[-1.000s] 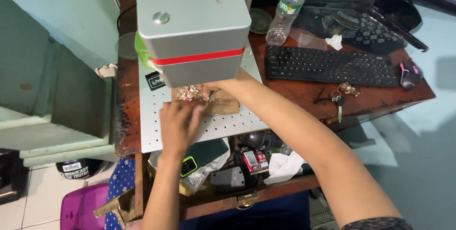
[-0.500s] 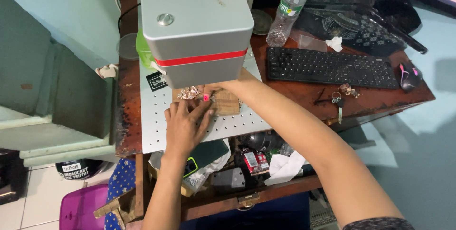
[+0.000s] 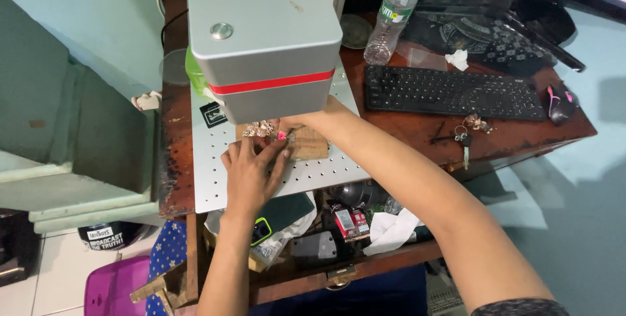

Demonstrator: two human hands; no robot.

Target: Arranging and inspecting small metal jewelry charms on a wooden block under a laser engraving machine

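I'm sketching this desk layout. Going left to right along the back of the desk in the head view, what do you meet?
Grey box-shaped machine with a red stripe → clear plastic bottle with a green cap → black keyboard → bunch of keys → black mouse.

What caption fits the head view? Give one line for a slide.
Both hands, left hand and right hand, position small metal pieces on a wooden block under a grey machine.
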